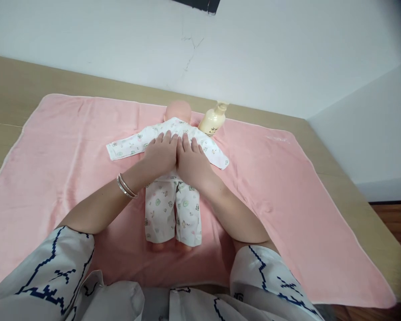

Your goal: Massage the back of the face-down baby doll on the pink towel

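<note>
A baby doll (178, 110) lies stretched out with its bald head away from me. It wears a white printed long-sleeved top (130, 145) and matching trousers (160, 209); its feet peek out below the hems. My left hand (162, 154) rests flat on the doll's upper body, fingers extended toward the head. Beside it, touching or nearly so, my right hand (192, 160) lies palm down on the same top. Both hands are open and hide the middle of the garment. No facial features of the doll are visible.
A pink blanket (70, 178) covers most of the wooden table (341, 187) under the doll. Right of the doll's head, a cream pump bottle (214, 119) stands or leans. A white wall (120, 44) rises behind the table's far edge.
</note>
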{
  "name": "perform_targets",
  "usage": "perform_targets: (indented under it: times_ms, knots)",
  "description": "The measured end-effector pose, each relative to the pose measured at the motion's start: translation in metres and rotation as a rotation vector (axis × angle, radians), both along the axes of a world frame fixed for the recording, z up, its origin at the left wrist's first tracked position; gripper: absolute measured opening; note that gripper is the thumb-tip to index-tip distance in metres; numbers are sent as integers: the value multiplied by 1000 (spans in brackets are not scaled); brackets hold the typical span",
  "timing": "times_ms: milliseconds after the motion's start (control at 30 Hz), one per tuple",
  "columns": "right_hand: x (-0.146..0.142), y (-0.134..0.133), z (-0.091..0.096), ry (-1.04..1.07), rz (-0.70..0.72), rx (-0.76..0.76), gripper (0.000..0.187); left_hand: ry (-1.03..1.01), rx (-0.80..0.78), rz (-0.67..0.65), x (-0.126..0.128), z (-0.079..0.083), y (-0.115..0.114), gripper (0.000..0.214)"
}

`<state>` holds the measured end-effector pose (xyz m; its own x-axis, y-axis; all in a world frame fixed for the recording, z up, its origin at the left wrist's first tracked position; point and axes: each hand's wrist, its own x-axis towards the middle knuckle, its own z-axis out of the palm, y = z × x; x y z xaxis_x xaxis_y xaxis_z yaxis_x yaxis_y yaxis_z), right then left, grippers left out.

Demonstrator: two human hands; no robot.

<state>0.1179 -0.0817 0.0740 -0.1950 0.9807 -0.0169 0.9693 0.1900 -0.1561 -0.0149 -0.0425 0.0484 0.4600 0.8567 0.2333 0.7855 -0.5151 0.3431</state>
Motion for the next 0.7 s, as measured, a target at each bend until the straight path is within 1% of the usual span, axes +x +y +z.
perform_targets:
  times_ms: [33, 100, 200, 267, 300, 367, 433, 500, 567, 633, 700]
  knots:
    - [2, 2, 1, 5, 8, -8, 69, 24, -30, 17, 0, 4, 0, 53]
    - [11, 16, 0, 56, 12, -7, 63, 43, -81, 50, 0, 8, 8, 54]
    - [24, 42, -5, 154, 32, 32, 60, 6, -132, 117, 1, 10, 26, 57]
    - [26, 47, -8, 169, 37, 42, 61, 13, -163, 130, 1, 10, 29, 59]
    - [24, 44, -8, 159, 30, 31, 62, 36, -177, 117, 1, 11, 27, 60]
    - [17, 30, -8, 120, 17, 0, 65, 113, -187, 73, -1, 16, 14, 61]
    - [11, 15, -6, 75, 25, -19, 67, 179, -160, 38, -3, 22, -1, 62]
    - [9, 9, -4, 48, 55, -26, 68, 198, -120, 16, -4, 26, -8, 61]
    - [15, 15, -3, 63, 92, -28, 66, 177, -126, 0, -4, 25, -3, 60]
    - [23, 30, -4, 120, 107, -9, 61, 114, -166, -1, -3, 16, 14, 61]
    - [28, 44, -5, 177, 85, 24, 58, 14, -210, 34, -1, 4, 34, 63]
